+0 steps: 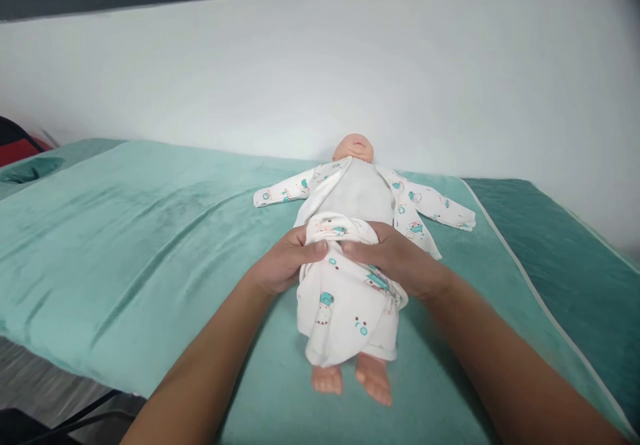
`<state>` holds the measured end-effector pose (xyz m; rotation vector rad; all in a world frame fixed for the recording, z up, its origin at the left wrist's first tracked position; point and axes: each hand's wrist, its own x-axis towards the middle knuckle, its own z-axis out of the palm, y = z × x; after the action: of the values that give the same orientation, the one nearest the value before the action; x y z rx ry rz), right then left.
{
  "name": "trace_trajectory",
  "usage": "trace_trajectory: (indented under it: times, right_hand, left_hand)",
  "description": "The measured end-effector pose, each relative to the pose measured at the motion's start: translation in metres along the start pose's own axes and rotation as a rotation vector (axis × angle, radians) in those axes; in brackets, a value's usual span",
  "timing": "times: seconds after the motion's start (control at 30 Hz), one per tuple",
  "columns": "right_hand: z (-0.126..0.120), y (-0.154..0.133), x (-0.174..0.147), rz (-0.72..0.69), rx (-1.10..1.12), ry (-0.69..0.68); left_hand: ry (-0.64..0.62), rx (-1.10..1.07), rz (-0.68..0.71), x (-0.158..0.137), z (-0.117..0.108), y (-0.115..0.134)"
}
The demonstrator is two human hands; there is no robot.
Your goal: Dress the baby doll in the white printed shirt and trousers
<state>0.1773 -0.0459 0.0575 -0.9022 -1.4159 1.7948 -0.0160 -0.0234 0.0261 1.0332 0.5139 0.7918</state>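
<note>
A baby doll point(354, 146) lies on its back, head toward the wall and bare feet point(374, 377) toward me. Its white printed jacket point(415, 215) hangs open at the front, sleeves spread to both sides, over a plain white torso. White printed pants point(345, 318) cover the legs, with the waistband bunched near the hips. My left hand point(287, 258) grips the pants' waistband at its left side, thumb on top. Opposite it, my right hand point(395, 258) pinches the right side of the waistband. Both thumbs point inward, close together; the other fingers are mostly hidden beneath the cloth.
A light green sheet point(150, 245) with some creases covers the bed. Darker green cloth point(565, 252) shows at the right. The white wall point(225, 85) stands behind the bed. A red and black item point(20, 142) sits at the far left; black cables point(95, 408) run below the edge.
</note>
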Motion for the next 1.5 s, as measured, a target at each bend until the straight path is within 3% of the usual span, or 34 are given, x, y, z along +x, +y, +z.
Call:
trace_trajectory:
  times: [0.13,0.33,0.5,0.7,0.87,1.07,1.2,1.37,1.5]
  right_hand:
    - [-0.005,-0.005,-0.003,0.086,-0.171,-0.201]
    - [0.001,0.002,-0.003,0.012,-0.004,0.011]
    - [0.003,-0.001,-0.004,-0.006,-0.091,-0.002]
    - [0.003,-0.008,-0.008,-0.032,-0.308,-0.208]
    - [0.009,-0.005,-0.008,-0.065,-0.597,-0.212]
    - [0.015,0.0,-0.008,-0.163,-0.783,-0.225]
    - [0.014,0.002,-0.006,-0.122,-0.861,-0.274]
    - [0.016,0.004,-0.006,-0.131,-0.996,-0.289]
    - [0.02,0.002,-0.01,-0.09,-1.052,-0.278]
  left_hand:
    - [0.026,-0.033,0.032,-0.001,0.004,0.001]
    - [0.111,-0.011,0.019,-0.003,0.01,0.003]
    - [0.167,-0.016,0.047,-0.016,0.024,0.002]
    - [0.311,-0.103,0.002,-0.063,0.068,-0.004]
    - [0.467,-0.109,-0.018,-0.102,0.109,-0.013]
    - [0.643,-0.101,-0.014,-0.123,0.142,-0.018]
    - [0.76,-0.173,-0.03,-0.13,0.147,-0.036]
    - [0.888,-0.259,0.001,-0.133,0.148,-0.082]
    - [1.02,-0.2,0.052,-0.14,0.144,-0.102]
